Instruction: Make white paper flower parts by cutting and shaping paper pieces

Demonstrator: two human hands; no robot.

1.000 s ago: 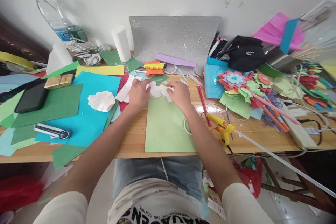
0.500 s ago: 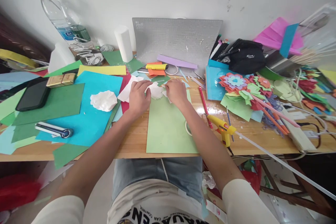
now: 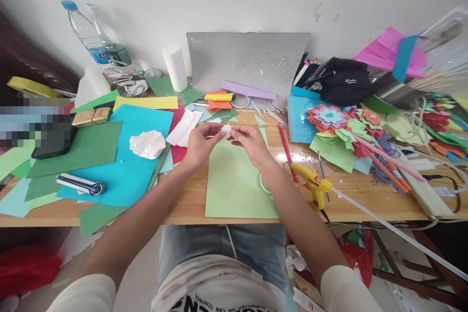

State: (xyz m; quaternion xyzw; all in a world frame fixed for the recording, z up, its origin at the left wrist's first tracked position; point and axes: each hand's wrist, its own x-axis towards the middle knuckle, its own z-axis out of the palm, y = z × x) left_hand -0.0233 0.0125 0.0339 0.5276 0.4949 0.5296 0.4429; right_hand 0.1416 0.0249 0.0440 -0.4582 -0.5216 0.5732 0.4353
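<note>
Between my two hands is a small piece of white paper, pinched over the top end of a light green sheet. My left hand is closed on its left side with thumb and fingers. On the other side my right hand pinches it too. A torn white tissue lies just left of my left hand, on red paper. Further left, a crumpled white tissue rests on a blue sheet. Beneath my right forearm a roll of tape is partly hidden.
A yellow glue gun with a long glue stick lies at right, near a red pen. Paper flowers sit behind it. A grey cutting mat leans on the wall. A stapler and bottles are at left.
My hands have drawn together and slightly toward me, with the small white piece now between them. The larger white paper by my left hand now lies free on the table.
</note>
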